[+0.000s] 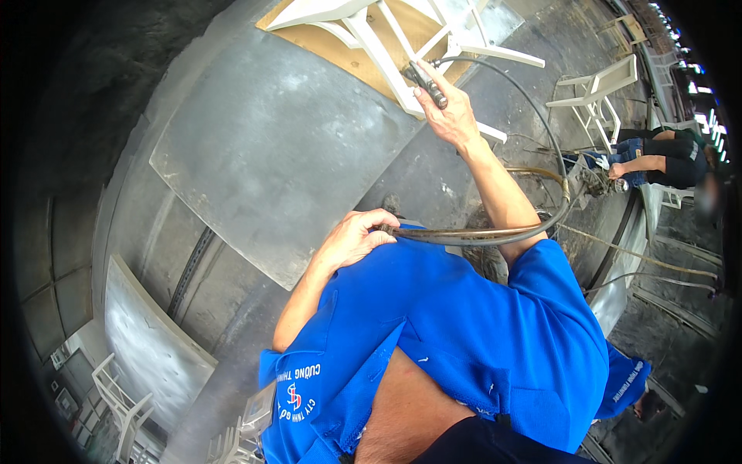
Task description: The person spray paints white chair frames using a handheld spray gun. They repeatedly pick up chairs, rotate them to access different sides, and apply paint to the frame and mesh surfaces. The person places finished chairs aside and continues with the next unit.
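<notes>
Tool: a dark spray gun [427, 83], slim and metallic, sits in the right hand [450, 116] at the top of the view, its body sticking out past the fingers.
Tool axis: its long axis runs diagonally, the tip pointing up and to the left at a white chair frame [386, 54].
Right grip: fingers curled tight around the spray gun, thumb side toward the chair frame, arm stretched out.
Hoses: a black rubber hose [533, 108] arcs from the tool's rear down to the right, then bends back along a dull yellowish hose [464, 232] toward the body.
Left grip: the left hand [354, 238] is closed over the ends of both hoses, pressing them against the blue shirt [464, 325] at the chest.
Chair frame: painted white, straight slats, lying tilted on a tan board [363, 58].
Counter: a large grey metal sheet [270, 147], scuffed and matte, lies just left of the board.
Surroundings: another white chair [595, 97] stands to the right; beyond it a second person [657, 158] crouches at the far right edge.
</notes>
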Available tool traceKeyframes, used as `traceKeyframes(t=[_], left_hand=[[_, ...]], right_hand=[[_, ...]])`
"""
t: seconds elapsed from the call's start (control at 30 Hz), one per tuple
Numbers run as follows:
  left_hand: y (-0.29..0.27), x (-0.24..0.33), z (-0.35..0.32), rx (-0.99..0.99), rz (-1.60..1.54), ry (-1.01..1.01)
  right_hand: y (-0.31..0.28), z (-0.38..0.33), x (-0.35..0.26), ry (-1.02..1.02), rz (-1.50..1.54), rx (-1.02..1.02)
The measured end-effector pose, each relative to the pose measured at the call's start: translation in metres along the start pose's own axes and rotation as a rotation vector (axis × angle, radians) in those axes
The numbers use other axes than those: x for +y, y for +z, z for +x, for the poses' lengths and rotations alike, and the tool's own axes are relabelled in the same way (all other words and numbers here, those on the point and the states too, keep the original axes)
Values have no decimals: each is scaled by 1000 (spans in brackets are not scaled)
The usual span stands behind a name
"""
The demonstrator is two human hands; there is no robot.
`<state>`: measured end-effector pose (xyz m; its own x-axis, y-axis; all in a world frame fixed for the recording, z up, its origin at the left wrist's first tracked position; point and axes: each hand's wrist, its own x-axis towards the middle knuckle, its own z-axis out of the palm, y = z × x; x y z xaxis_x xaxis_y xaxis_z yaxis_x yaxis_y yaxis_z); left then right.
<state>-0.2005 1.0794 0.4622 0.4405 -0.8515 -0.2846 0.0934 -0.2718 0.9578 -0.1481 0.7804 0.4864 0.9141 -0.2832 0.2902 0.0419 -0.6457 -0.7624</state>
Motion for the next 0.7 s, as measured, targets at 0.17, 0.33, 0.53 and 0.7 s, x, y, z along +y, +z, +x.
traceKeyframes(t=[0.17, 0.33, 0.53, 0.7], left_hand=[[8, 3, -1, -3, 12, -7], [13, 8, 6, -22, 44, 9], [20, 11, 15, -38, 41, -13], [29, 14, 23, -21, 43, -18]], right_hand=[[-5, -38, 31, 173, -41, -49], [-22, -73, 56, 306, -127, -72], [-38, -85, 70, 492, -155, -133], [-38, -73, 63, 403, -41, -99]])
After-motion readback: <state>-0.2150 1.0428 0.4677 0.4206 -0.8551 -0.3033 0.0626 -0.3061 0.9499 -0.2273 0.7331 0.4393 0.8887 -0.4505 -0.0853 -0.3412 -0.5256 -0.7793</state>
